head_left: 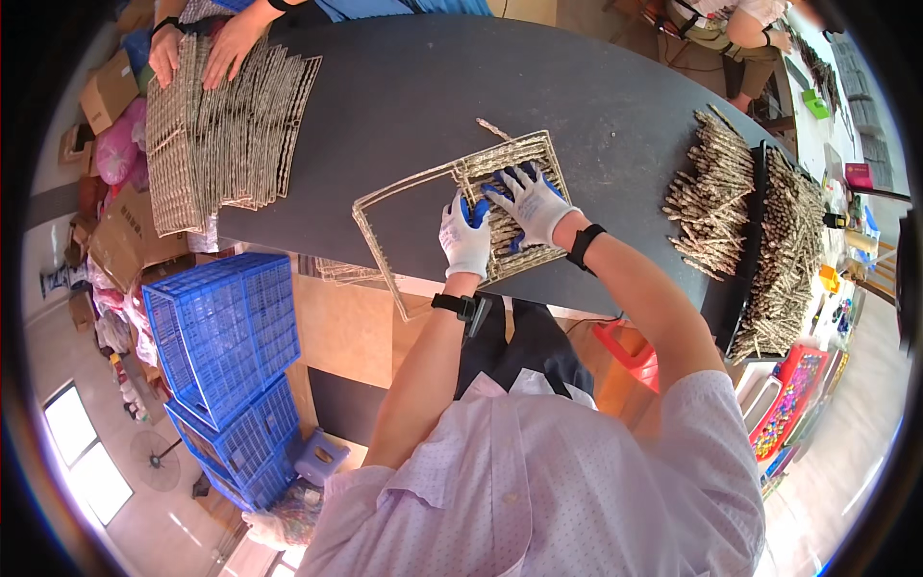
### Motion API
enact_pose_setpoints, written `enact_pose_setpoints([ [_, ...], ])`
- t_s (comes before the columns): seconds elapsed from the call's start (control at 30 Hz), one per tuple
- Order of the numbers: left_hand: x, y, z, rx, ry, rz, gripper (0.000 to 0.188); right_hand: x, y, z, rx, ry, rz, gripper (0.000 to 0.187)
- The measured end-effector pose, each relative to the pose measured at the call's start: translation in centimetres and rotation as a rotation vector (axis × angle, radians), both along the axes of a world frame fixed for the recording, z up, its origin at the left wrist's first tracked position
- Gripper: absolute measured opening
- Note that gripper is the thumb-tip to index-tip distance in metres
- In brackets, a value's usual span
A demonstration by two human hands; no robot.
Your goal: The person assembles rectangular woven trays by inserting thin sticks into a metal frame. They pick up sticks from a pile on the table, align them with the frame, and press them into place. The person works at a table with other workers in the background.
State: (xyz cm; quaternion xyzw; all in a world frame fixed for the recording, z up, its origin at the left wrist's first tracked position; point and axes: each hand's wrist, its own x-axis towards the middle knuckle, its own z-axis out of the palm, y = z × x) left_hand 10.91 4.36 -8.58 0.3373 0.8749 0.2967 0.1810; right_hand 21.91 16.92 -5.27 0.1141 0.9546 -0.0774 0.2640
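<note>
Together, two gloved hands — left hand (466, 240), right hand (532, 202) — fingers spread flat, gripping nothing, pressing one wire frame (461, 207), two stick heaps (713, 192).

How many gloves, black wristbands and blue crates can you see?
Gloves on the person's own hands: 2, left hand and right hand
Black wristbands on the person's own arms: 2
Blue crates: 2
Total: 6

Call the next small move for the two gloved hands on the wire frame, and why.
Probably slide the next stick over from the stick pile with the right hand: the wire frame is filled only on its right part, its left is bare, and both the right and left hand press the laid rows.
</note>
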Motion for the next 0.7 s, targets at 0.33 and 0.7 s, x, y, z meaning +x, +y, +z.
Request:
enact_pose_setpoints([
  [0.33,1.7,0.9,2.9,0.207,0.003,-0.075,0.042,0.2,-0.4,-0.7,0.053,0.062,-0.018,0.096],
  [0.7,1.5,0.9,2.2,0.179,-0.062,-0.044,0.048,0.5,0.0,-0.3,-0.018,-0.010,-0.002,0.105],
])
